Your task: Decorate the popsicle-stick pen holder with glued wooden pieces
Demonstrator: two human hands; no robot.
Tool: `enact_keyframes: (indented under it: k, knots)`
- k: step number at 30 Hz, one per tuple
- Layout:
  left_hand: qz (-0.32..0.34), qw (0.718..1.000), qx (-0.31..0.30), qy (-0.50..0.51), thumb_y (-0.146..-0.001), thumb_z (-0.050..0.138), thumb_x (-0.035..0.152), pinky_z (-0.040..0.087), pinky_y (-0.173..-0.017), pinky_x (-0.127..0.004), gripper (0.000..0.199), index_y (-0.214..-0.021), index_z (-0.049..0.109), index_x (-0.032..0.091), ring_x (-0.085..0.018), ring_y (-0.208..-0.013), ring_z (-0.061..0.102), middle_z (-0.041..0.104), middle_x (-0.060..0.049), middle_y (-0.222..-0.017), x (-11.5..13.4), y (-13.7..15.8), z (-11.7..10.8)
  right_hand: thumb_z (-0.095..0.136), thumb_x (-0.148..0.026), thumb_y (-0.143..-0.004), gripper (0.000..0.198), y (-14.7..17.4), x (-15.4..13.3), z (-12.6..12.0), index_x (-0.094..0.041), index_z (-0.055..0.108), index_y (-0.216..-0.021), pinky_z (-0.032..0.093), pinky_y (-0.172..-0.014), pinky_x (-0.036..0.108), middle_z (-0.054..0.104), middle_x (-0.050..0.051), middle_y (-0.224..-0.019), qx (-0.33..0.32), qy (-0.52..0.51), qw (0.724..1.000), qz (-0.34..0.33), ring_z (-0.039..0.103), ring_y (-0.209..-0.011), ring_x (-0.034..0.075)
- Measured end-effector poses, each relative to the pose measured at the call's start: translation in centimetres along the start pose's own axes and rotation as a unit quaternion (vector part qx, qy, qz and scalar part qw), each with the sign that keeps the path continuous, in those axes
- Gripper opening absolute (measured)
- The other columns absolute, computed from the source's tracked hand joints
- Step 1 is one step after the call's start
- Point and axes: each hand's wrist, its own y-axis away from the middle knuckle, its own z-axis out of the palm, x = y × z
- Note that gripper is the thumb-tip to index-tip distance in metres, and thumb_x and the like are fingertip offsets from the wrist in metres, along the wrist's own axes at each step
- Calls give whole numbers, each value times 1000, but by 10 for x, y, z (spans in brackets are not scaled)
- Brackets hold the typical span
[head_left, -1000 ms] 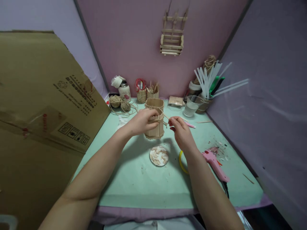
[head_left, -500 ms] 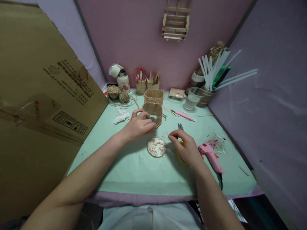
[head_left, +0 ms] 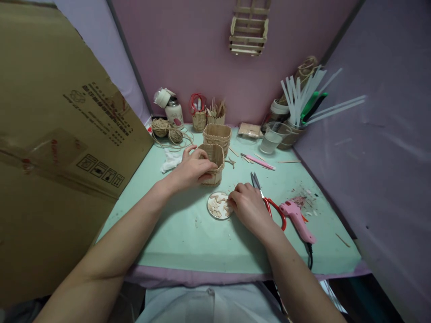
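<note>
My left hand [head_left: 194,170] grips a small woven basket [head_left: 215,175] by its left side, fingers over the rim and inside. The basket stands nearly upright on the table, its opening upward. A round shallow dish [head_left: 215,206] of small pale wood chips lies in front of it. At the dish's right edge is my right hand [head_left: 247,206], palm down with fingers drawn together; their tips are partly hidden, and I cannot make out what they hold. Scissors [head_left: 269,204] with red handles lie just right of that hand, partly covered by it.
Behind the held basket stands another woven basket [head_left: 217,134]. A pink glue gun [head_left: 298,220] lies at right, near scraps. Pink tweezers [head_left: 258,162], a plastic cup [head_left: 271,140], twine balls [head_left: 166,130] and white tissue [head_left: 170,160] lie around. A large carton [head_left: 67,148] borders the left side.
The held basket has turned from tilted toward me to nearly upright. My right hand has moved left and down from beside the scissors to the dish's edge, uncovering the red handles.
</note>
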Motion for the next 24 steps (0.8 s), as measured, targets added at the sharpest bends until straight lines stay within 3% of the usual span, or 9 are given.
enact_keyframes:
  k: [6, 10, 15, 18, 21, 24]
  knots:
    - [3, 1000, -7, -14, -80, 63, 30, 10, -109, -54, 37, -117, 59, 26, -28, -120, 43, 64, -8, -116, 2, 6, -4, 55, -13, -85, 17, -3, -5, 4, -18, 68, -75, 29, -68, 35, 62, 12, -89, -1, 30, 1000, -7, 50, -85, 25]
    - [-27, 998, 50, -23, -79, 65, 40, 12, -110, -52, 51, -126, 54, 26, -30, -125, 40, 58, -10, -128, 3, 21, -9, 54, -13, -86, 17, -2, -5, 10, -18, 66, -76, 30, -69, 35, 61, 11, -88, 20, 27, 999, -16, 49, -84, 24]
    - [-82, 976, 202, 13, -83, 59, 32, 31, -101, -45, 29, -110, 60, 22, -25, -113, 51, 65, -8, -113, 20, 40, -9, 51, -17, -88, 13, 1, -3, 10, -18, 63, -82, 31, -70, 36, 62, 10, -88, 58, 4, 998, -9, 50, -84, 25]
    - [-101, 957, 260, 83, -85, 54, 24, 40, -93, -40, 14, -96, 61, 20, -21, -98, 58, 68, -7, -95, 45, 47, 3, 46, -18, -90, 14, 5, -2, 8, -19, 59, -83, 33, -69, 34, 61, 7, -82, 72, -104, 992, 12, 51, -78, 22]
    - [-137, 946, 198, 215, -86, 51, 25, 47, -79, -34, 12, -87, 61, 19, -18, -84, 59, 67, -6, -85, 71, 49, 19, 45, -23, -91, 13, 8, -3, 10, -21, 57, -85, 39, -69, 31, 62, 3, -81, 99, -306, 946, 40, 54, -75, 19]
    - [-228, 902, 124, 346, -84, 54, 27, 49, -74, -30, 11, -86, 62, 19, -15, -78, 60, 66, -5, -85, 86, 48, 33, 49, -26, -88, 13, 10, -2, 15, -22, 61, -88, 44, -69, 30, 65, 3, -86, 121, -460, 876, 76, 59, -77, 18]
